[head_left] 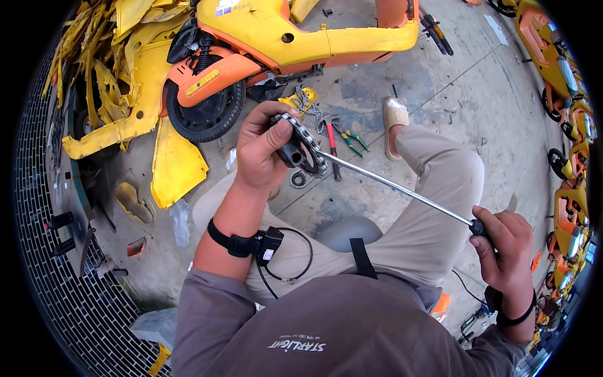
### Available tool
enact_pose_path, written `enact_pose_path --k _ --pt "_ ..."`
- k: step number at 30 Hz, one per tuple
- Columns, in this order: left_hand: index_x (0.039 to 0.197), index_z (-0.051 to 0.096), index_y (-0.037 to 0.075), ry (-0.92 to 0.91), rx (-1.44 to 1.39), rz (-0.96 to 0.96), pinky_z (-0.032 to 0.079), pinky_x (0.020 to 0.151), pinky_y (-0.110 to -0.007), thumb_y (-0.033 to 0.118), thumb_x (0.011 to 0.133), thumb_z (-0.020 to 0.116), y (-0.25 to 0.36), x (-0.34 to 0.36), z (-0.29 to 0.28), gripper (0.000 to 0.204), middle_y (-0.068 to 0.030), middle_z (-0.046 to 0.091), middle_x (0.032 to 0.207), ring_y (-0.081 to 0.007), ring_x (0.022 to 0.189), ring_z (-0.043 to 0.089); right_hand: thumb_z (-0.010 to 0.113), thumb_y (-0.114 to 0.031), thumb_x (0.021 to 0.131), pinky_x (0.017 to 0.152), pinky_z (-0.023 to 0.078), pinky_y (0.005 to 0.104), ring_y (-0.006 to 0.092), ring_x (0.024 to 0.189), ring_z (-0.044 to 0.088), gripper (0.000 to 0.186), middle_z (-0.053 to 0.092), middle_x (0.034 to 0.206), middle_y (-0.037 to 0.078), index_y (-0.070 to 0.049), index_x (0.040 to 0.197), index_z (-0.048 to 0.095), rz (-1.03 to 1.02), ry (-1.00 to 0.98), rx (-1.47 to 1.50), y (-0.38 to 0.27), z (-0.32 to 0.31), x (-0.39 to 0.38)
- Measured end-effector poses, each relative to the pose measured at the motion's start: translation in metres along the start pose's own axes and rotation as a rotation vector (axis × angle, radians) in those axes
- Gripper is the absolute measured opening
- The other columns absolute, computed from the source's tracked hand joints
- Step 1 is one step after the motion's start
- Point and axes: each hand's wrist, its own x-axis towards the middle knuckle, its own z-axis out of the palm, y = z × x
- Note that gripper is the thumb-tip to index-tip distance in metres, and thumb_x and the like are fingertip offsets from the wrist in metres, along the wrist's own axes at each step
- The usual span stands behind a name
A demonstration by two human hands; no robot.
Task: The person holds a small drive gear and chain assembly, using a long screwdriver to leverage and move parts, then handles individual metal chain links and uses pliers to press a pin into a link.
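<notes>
My left hand is closed around a dark crank with a toothed chainring, and a metal chain runs along its rim. In my right hand is the black handle of a long screwdriver, gripped between thumb and fingers. Its bright shaft slants up to the left, and the tip meets the chain and chainring edge; the exact contact is too small to make out. On the floor beyond lie a red-handled hammer, green-handled pliers and a small dark toothed ring.
A yellow and orange scooter stands ahead, its black wheel nearest me. Broken yellow panels are heaped at the far left. More yellow scooters line the right side. A yellow part with cord lies beyond my left hand.
</notes>
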Motion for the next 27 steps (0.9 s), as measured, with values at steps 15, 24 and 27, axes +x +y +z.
enact_pose_path --k 15,24,27 --pt "0.113 0.064 0.002 0.016 0.115 0.026 0.049 0.08 -0.029 0.013 0.092 0.072 0.006 -0.002 0.001 0.025 -0.0075 0.063 0.104 -0.0178 0.093 0.059 0.076 -0.015 0.078 0.061 0.045 0.0408 0.0303 0.063 0.058 0.039 0.062 0.073 0.01 0.001 0.114 0.069 0.03 -0.023 -0.069 -0.005 -0.011 0.002" --pt "0.114 0.064 0.002 -0.01 0.091 -0.011 0.05 0.082 -0.029 0.011 0.091 0.073 0.009 -0.002 0.002 0.026 -0.0071 0.065 0.104 -0.0161 0.094 0.06 0.075 -0.014 0.078 0.062 0.045 0.0408 0.0308 0.063 0.058 0.039 0.061 0.073 0.011 0.001 0.113 0.069 0.044 -0.023 -0.08 -0.007 -0.012 0.002" --pt "0.114 0.064 0.002 -0.006 0.096 -0.014 0.051 0.082 -0.029 0.011 0.091 0.073 0.009 -0.002 0.002 0.026 -0.0071 0.065 0.104 -0.0161 0.094 0.06 0.075 -0.014 0.078 0.062 0.045 0.0408 0.0306 0.064 0.058 0.039 0.061 0.073 0.011 0.001 0.113 0.069 0.043 -0.023 -0.083 -0.007 -0.012 0.003"
